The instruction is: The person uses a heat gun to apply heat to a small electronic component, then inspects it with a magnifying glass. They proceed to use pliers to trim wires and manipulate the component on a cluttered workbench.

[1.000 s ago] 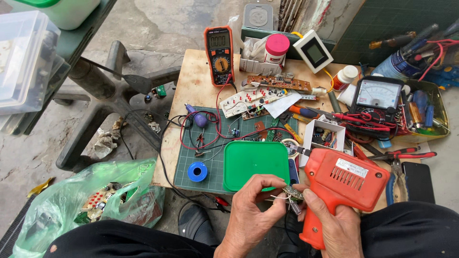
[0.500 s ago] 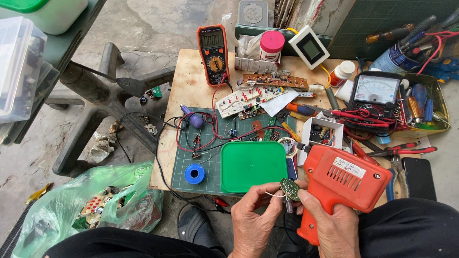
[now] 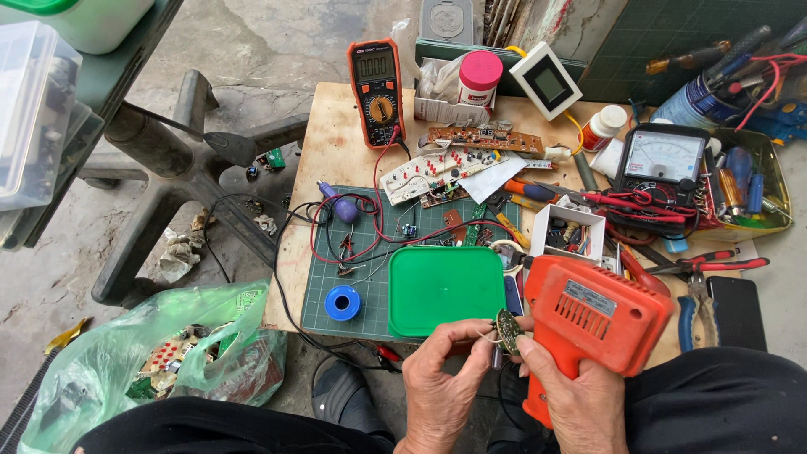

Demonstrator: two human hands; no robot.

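Small wooden table (image 3: 332, 143) fills the centre and right of frame, sitting on cracked concrete floor (image 3: 252, 59). Packed w/ gear: green cutting mat (image 3: 370, 252) at lower centre, a green lid (image 3: 445, 290) on it, blue solder spool (image 3: 342, 303) just left of the lid. Orange multimeter (image 3: 377, 88) stands at top centre, black needle meter (image 3: 660, 164) at upper right. Red and black wires (image 3: 353, 231) loop over the mat.

Bottom centre: left hand (image 3: 441, 391) pinches a small round circuit board (image 3: 507, 331) between thumb and fingertips, just below the lid's near edge. Right hand (image 3: 576, 399) is wrapped shut around the grip of an orange soldering gun (image 3: 597, 311), its forefinger touching the little board too.

Edges: table's near edge runs just above the hands, barely any bare wood left; right side crowded w/ pliers (image 3: 702, 273) and a phone (image 3: 740, 311). Left of the table there's room, though a black chair base (image 3: 168, 176) sprawls at mid left and a green plastic bag (image 3: 160, 353) of scrap boards sits lower left. A clear plastic box (image 3: 34, 109) at the far left edge.
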